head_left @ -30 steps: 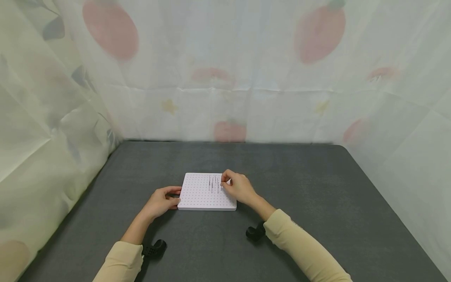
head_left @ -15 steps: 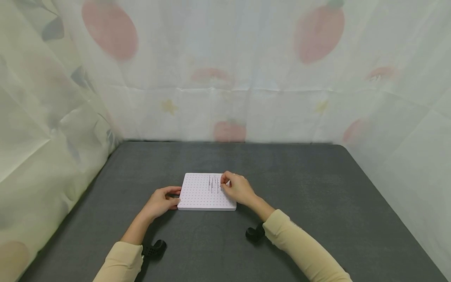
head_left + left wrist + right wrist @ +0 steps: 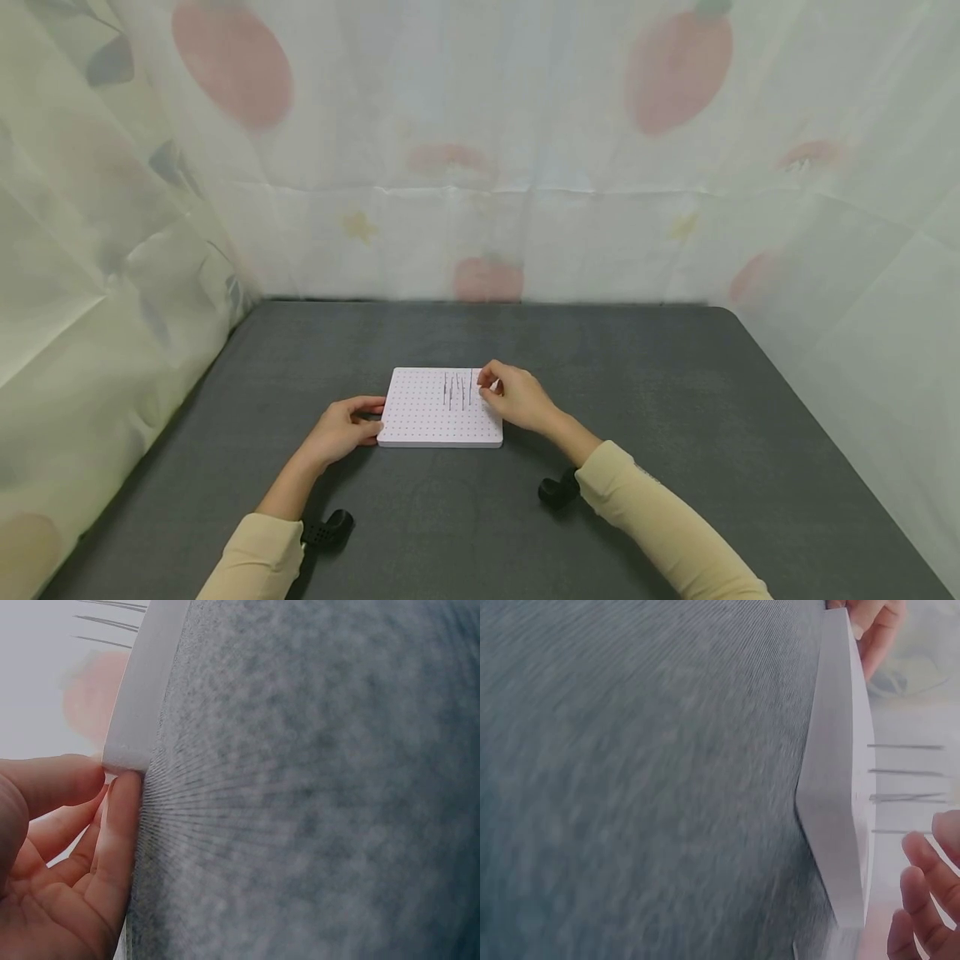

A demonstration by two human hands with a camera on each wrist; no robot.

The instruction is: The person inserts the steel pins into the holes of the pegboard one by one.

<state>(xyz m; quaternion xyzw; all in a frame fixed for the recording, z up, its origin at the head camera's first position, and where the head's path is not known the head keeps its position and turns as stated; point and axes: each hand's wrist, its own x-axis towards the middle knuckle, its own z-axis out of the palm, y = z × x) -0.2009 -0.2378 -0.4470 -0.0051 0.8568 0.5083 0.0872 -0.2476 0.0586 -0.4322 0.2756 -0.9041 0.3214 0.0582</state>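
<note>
A white pegboard [image 3: 412,425] with a grid of small holes lies flat on the dark table. Several thin dark needle-like pins [image 3: 451,396] stand upright in its right half. My left hand [image 3: 337,433] holds the board's left edge; in the left wrist view its thumb and a finger [image 3: 121,817] grip the near corner. Just right of the rightmost pin [image 3: 471,385] is my right hand [image 3: 517,400], its fingers loosely curled. In the right wrist view the fingertips [image 3: 915,844] sit close to the end of that pin, with nothing between them.
The grey table [image 3: 637,400] extends around the board on all sides. A pale curtain [image 3: 570,233] printed with fruit hangs behind it, and another hangs at the left. Each wrist bears a black camera mount [image 3: 330,529].
My right hand has let go of the rightmost pin and shifted slightly right, leaving that pin upright in the board. My left hand and the pegboard have stayed in place.
</note>
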